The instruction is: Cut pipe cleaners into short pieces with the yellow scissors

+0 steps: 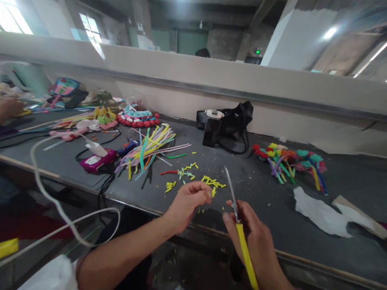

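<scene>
Over the near edge of the desk (347, 169), in the head view, the left hand (186, 204) has its thumb and forefinger pressed together, pinching a small yellow piece (213, 192) that shows at their tips. Just to its right, the right hand (255, 231) has its fingers closed around a pair of yellow-handled scissors (241, 233) near the pivot; the blades look closed and point away from the person. Just beyond the left hand lie loose yellow clippings (214, 181), with a smaller yellow cluster (170, 186) to their left and pale green bits (181, 174) near a short red stem (169, 172). Farther left, a loose bundle of coloured fuzzy stems (148, 147) rests beside a magenta power strip (95, 162) with a white plug (96, 149) in it. Behind the bundle sits a red, white and blue beaded piece (137, 117). At the back, a black bag (238, 121) stands against the partition (302, 100). Toward the right are fuzzy-stem flowers (284, 155) in several colours, and nearer than these lies a torn white sheet (320, 215). At the far left edge, another person's hand (10, 108) is partly visible; what its fingers are doing I cannot tell.
</scene>
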The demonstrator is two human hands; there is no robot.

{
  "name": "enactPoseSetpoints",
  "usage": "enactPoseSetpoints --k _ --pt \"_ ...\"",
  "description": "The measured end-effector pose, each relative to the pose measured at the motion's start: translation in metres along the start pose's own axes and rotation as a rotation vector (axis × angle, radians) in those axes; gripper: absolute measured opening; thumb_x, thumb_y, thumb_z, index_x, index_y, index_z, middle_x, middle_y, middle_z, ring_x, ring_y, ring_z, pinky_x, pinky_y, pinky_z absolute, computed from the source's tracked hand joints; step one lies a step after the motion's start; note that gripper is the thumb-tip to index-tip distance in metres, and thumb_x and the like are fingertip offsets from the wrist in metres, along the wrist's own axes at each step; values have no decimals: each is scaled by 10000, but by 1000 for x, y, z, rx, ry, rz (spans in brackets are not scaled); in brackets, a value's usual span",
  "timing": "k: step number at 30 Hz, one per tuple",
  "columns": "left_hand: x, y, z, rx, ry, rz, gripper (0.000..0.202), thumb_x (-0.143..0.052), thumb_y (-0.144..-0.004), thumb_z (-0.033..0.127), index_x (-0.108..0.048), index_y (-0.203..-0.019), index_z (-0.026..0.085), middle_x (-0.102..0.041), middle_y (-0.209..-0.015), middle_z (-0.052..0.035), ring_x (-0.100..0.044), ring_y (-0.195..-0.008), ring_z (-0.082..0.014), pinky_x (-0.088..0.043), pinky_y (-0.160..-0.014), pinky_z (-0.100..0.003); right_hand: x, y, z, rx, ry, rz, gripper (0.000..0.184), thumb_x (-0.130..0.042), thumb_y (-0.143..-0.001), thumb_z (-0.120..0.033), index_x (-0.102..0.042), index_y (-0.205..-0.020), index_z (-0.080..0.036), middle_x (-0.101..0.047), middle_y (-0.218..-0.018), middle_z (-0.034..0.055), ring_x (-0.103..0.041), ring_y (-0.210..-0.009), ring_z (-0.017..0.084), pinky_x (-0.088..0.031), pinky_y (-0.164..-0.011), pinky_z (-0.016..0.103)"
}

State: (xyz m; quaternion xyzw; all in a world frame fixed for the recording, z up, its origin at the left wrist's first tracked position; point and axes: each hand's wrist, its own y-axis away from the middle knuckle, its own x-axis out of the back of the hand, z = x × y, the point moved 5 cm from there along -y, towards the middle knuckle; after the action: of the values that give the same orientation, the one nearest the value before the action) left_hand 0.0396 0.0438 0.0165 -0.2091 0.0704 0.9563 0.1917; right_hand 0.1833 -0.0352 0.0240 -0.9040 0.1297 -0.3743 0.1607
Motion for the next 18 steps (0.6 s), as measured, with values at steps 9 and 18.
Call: enactPoseSetpoints --k 9,18 --pt "-4 -3 -1 -82 142 127 83 -682 -698 214 -623 -680 158 -558 -657 7 -475 -643 -101 -373 -665 -234 -12 17 12 100 259 -6 269 -483 -899 -411 -577 -1045 -206 -709 -784 22 -683 -614 160 -522 -559 236" --pt "-5 -1 -5 -95 193 152 118 -695 -726 254 -624 -702 163 -554 -654 13 -472 -645 -101 -376 -671 -240 -12 16 4 171 344 21 286 -405 -939 -400 -602 -993 -198 -709 -688 13 -689 -553 164 -484 -482 226"
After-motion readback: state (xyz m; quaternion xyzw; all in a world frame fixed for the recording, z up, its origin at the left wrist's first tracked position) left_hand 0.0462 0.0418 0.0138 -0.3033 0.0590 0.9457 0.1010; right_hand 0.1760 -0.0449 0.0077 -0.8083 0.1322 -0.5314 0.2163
